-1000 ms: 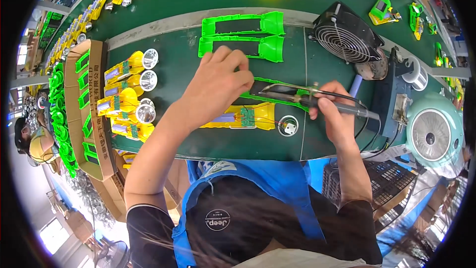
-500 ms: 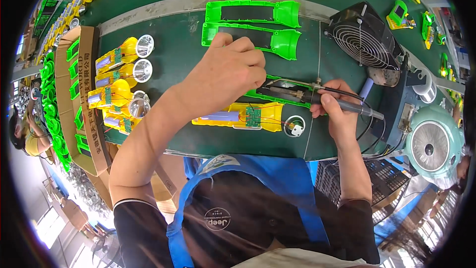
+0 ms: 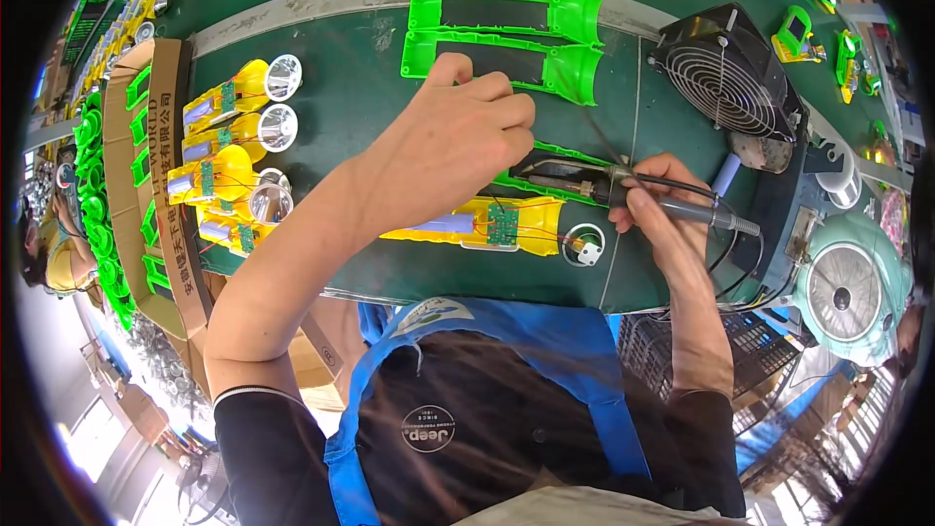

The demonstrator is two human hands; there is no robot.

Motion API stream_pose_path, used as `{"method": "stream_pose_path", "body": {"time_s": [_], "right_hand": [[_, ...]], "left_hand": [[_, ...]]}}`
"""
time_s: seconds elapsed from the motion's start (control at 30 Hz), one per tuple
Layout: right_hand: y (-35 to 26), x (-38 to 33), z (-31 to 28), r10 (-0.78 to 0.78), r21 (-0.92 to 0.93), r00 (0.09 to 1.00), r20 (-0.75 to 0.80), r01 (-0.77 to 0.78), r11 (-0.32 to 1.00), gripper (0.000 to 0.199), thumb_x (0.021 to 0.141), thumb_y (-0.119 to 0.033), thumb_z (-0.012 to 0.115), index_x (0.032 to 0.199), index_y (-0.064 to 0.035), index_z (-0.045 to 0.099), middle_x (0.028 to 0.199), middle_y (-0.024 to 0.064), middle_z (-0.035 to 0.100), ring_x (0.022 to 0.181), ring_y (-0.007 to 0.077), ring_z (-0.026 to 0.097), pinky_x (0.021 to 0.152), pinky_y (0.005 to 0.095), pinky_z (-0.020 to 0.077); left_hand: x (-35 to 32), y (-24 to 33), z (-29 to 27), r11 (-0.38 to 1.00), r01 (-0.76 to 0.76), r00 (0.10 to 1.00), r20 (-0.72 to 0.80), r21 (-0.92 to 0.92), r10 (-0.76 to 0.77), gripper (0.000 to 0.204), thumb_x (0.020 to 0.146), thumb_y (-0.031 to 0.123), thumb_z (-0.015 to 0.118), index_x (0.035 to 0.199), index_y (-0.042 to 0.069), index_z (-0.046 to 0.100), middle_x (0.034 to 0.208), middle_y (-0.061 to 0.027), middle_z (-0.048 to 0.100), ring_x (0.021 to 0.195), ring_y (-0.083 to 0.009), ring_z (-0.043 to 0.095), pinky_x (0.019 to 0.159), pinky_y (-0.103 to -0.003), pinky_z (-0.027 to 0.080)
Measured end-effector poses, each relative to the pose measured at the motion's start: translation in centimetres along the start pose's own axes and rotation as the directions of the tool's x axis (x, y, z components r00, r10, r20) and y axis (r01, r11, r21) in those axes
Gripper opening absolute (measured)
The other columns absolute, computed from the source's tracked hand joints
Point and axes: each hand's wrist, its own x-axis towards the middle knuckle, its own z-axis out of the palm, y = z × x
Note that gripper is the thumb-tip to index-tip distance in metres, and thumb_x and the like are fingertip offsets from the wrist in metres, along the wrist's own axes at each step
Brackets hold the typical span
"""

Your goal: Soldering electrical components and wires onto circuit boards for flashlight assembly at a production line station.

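My left hand [image 3: 463, 141] has its fingers curled closed over the near side of a green plastic casing; whatever it may pinch is hidden under the hand. In my right hand [image 3: 672, 209] is a soldering iron [image 3: 696, 211] with a grey handle, pointing left. Its tip end lies over another green casing [image 3: 557, 152], partly covered by my left hand and the iron. Just nearer to me lies a yellow lamp housing [image 3: 536, 227] with a battery, a green circuit board [image 3: 502, 224] and thin red wires to a round reflector [image 3: 584, 245].
Two green casings with dark panels [image 3: 495, 12] lie farther off. A black fan [image 3: 726, 73] stands at the right. Several yellow housings with reflectors [image 3: 278, 127] sit at the left, beside a cardboard box [image 3: 170, 185] holding green frames. A pale green round fan [image 3: 843, 276] is at far right.
The whole view has shifted slightly. Both hands and the soldering iron keep nearly the same places over the casings.
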Motion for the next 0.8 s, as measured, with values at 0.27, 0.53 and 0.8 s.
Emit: {"method": "stream_pose_path", "body": {"time_s": [0.27, 0.53, 0.8], "right_hand": [[0.2, -0.1, -0.1, -0.024, -0.025, 1.000, -0.006, 0.024, 0.999, 0.026, 0.083, -0.017, 0.068, 0.094, 0.0021, 0.054, 0.075, 0.0104, 0.063, 0.061, 0.0146, 0.063, 0.055, 0.0258, 0.0522], [2.2, -1.2, -1.5, -0.189, 0.091, 0.968, -0.166, 0.206, 0.974, 0.037, 0.086, -0.030, 0.066, 0.098, 0.0001, 0.049, 0.074, 0.0132, 0.063, 0.064, 0.0204, 0.060, 0.062, 0.0319, 0.0502], [4.2, -1.3, -1.9, -0.337, 0.244, 0.922, -0.193, 0.378, 0.893, 0.033, 0.089, -0.022, 0.065, 0.102, 0.0030, 0.048, 0.083, 0.0179, 0.065, 0.068, 0.0213, 0.063, 0.066, 0.0333, 0.0538]], "left_hand": [[0.0, 0.2, 0.2, 0.999, 0.016, 1.000, 0.023, 0.042, -0.017, 0.005, 0.073, 0.012, 0.061, 0.076, 0.011, 0.064, 0.089, 0.0011, 0.054, 0.093, -0.0154, 0.052, 0.088, -0.039, 0.034], [0.0, 0.1, 0.2, 0.999, -0.002, 1.000, 0.019, 0.044, 0.001, 0.005, 0.071, 0.011, 0.062, 0.076, 0.011, 0.064, 0.089, 0.0020, 0.055, 0.093, -0.0151, 0.052, 0.088, -0.039, 0.034], [0.2, 0.1, 0.1, 0.997, -0.017, 1.000, 0.022, 0.074, 0.015, 0.004, 0.073, 0.012, 0.064, 0.075, 0.015, 0.062, 0.089, 0.0040, 0.054, 0.092, -0.0147, 0.052, 0.088, -0.038, 0.034]]}}
